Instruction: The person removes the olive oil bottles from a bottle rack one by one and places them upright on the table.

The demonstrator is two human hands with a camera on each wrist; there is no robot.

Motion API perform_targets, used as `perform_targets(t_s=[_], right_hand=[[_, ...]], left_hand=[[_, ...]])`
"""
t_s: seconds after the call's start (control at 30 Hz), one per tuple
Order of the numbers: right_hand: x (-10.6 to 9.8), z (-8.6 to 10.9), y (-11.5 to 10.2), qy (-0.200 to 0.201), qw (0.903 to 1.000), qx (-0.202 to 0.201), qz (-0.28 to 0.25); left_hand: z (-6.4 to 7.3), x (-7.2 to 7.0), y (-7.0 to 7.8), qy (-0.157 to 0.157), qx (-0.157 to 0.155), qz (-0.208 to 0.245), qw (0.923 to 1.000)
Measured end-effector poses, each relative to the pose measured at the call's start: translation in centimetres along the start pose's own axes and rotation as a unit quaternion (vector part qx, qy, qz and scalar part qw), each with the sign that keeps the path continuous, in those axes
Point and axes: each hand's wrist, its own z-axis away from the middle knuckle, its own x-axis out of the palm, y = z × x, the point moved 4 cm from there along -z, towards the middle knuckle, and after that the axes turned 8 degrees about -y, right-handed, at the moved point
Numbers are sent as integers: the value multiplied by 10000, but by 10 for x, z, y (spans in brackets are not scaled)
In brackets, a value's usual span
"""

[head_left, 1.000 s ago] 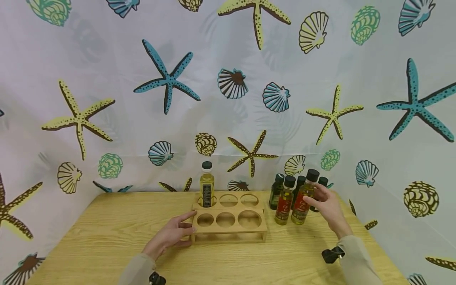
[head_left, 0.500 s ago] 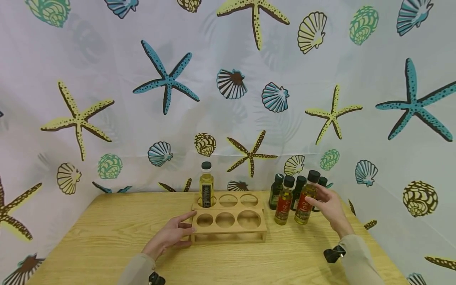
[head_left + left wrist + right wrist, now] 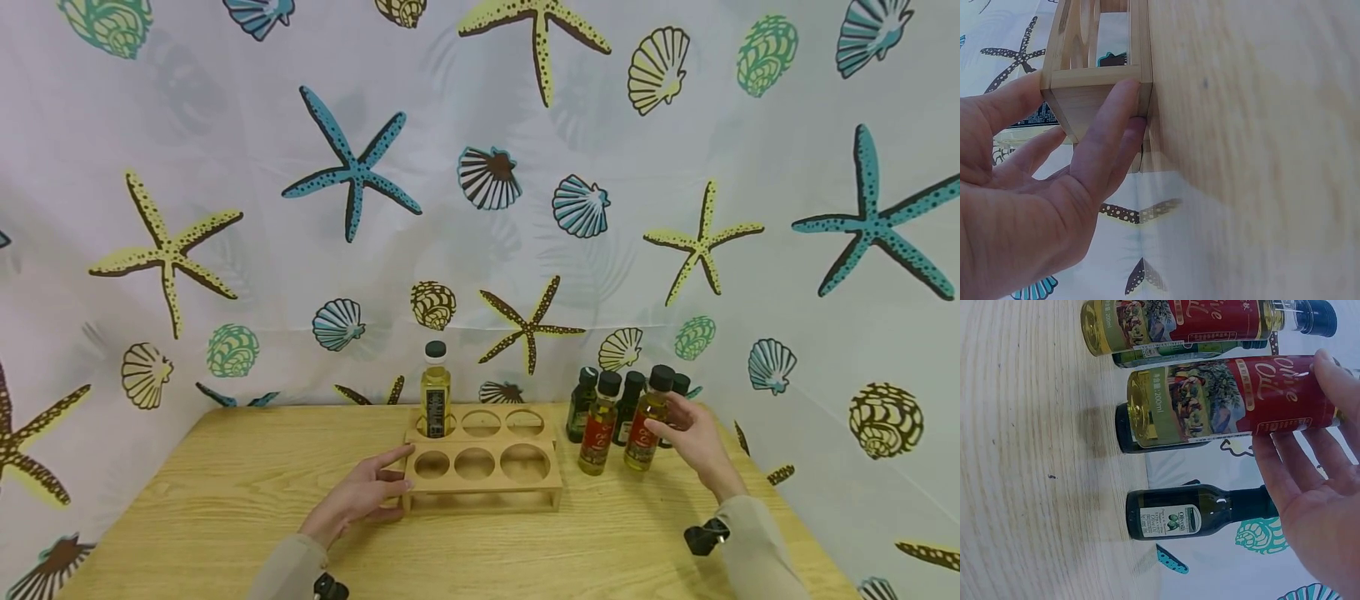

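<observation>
My left hand [image 3: 360,493] grips the left end of a two-tier wooden bottle rack [image 3: 498,483]; the left wrist view shows fingers and thumb on its end panel [image 3: 1094,103]. An oil bottle with a dark label [image 3: 436,400] stands in the rack's back-left hole. On the right, my right hand [image 3: 697,442] holds an olive oil bottle with a red label [image 3: 643,437] between thumb and fingers. That bottle is nearly upright, its base close to the tabletop; whether it touches I cannot tell. A matching red-label bottle [image 3: 597,435] stands to its left.
Several dark green bottles [image 3: 581,408] stand behind the red-label ones, one of them, with an Olivoila label [image 3: 1172,515], near my right hand. The wooden table [image 3: 247,467] meets a shell-patterned cloth [image 3: 450,208] at the back and right.
My right hand has carried the red-label bottle slightly right and down, away from its matching bottle, and it looks more upright. The left hand and rack have not moved.
</observation>
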Motion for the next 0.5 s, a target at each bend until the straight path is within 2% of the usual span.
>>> perform_targets(t_s=[0.3, 0.5], right_hand=[[1, 0, 7, -303, 9992, 245, 107], [4, -1, 9, -404, 9989, 160, 201]], left_hand=[[1, 0, 1, 2, -13, -33, 10000], [1, 1, 0, 1, -24, -3, 10000]])
